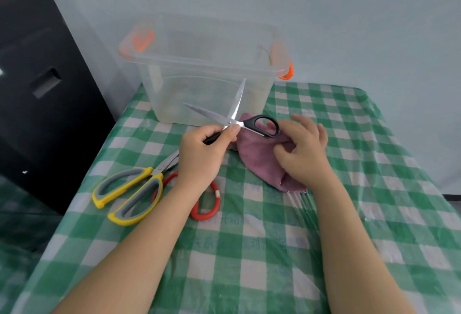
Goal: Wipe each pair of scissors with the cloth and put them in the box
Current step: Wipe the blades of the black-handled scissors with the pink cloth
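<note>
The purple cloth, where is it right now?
The purple cloth lies mid-table under the right hand, just in front of the clear box.

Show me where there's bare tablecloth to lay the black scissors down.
Free: the near stretch of tablecloth between the forearms, and the far right beyond the purple cloth. Crowded: left of the left hand, where yellow scissors and red scissors lie.

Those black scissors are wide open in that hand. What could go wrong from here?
1. The left hand holds the black scissors by one handle with the blades spread; wiping them like this could nick the right hand, which is on the purple cloth close by.
2. The forearm lies over the red scissors beside the yellow scissors; it might knock them toward the table edge.
</note>
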